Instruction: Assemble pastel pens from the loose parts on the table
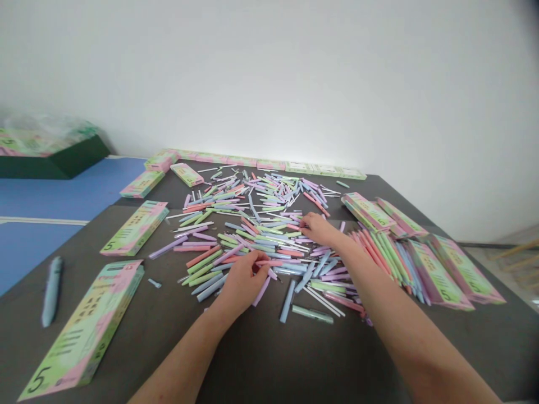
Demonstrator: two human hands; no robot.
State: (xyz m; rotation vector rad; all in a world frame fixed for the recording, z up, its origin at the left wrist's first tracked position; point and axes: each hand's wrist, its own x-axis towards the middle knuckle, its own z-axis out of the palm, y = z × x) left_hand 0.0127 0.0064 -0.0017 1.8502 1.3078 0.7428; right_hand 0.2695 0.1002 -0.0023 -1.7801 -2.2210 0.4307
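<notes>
1. Right here on the dark table (pixel 295 365), a great heap of loose pens (pixel 206 278) fills the middle, spreading back towards the far edge, with thin white sticks (pixel 322 303) jumbled in
2. In goes the left hand (pixel 246 278) on the heap's near side, thumb and finger drawn together in a narrow pinch, apparently with a pink pen (pixel 272 263) between them
3. Deeper in, the right hand (pixel 315 227) has its fingers bent close together over the heap; whether they grip a pen or merely touch one, nobody can tell from here
4. Over towards the right edge, a neat row (pixel 385 255) lies grouped by colour, red, green, blue and purple, next to the right-hand boxes (pixel 442 275): that share looks done
5. Flat boxes (pixel 269 164) line the far edge, and left-hand boxes (pixel 86 331) run down to the near left corner, contents unclear
6. Plenty left, by the look of it: loose pens far outnumber the neat row, and one blue pen (pixel 51 292) lies alone by the left edge
</notes>
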